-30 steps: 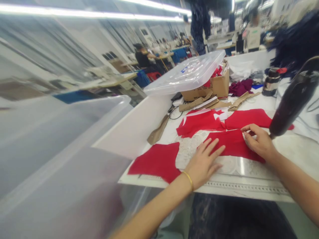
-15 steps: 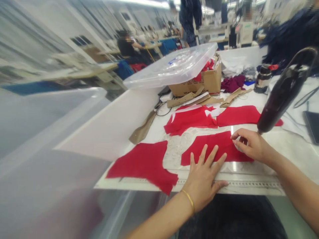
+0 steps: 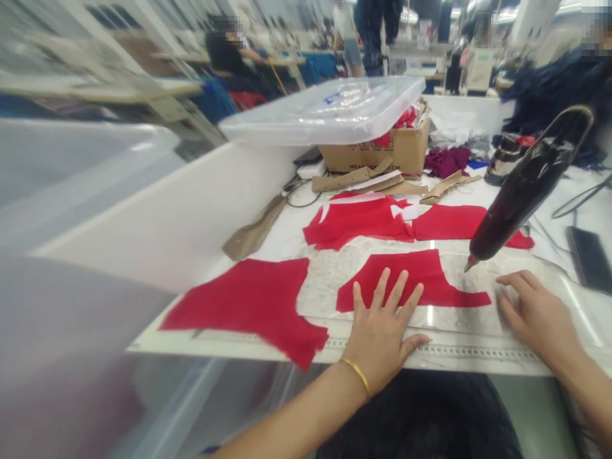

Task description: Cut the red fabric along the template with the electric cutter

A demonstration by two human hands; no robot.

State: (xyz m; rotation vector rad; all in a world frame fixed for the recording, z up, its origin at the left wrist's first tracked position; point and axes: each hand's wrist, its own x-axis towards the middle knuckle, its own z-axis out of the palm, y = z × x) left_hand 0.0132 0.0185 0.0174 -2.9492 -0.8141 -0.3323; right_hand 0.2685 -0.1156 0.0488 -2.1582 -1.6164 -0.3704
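Note:
My left hand [image 3: 382, 328] lies flat with fingers spread on the lower left of a red cut fabric piece [image 3: 406, 274], its thumb by the ruler strip [image 3: 471, 351] along the table edge. My right hand [image 3: 538, 312] is just right of that piece's narrow end, fingers loosely bent and apart, with nothing visible in them. Between the hand and the fabric's curved edge, a dark tapered tool [image 3: 514, 197] with a pointed tip and a wire loop leans above the table. A second red fabric piece [image 3: 253, 296] lies to the left, overhanging the front edge.
More red pieces [image 3: 361, 223] lie behind. Farther back are brown card strips [image 3: 344, 178], a cardboard box [image 3: 377, 156] under a clear plastic lid [image 3: 325, 115], maroon cloth [image 3: 447, 160], a dark jar [image 3: 502, 159] and a phone-like black slab [image 3: 590, 258]. People sit and stand beyond.
My right hand has moved right, off the fabric, uncovering its curved edge and narrow end. The tool's pointed tip now shows. My left hand stays on the piece; the view has shifted slightly.

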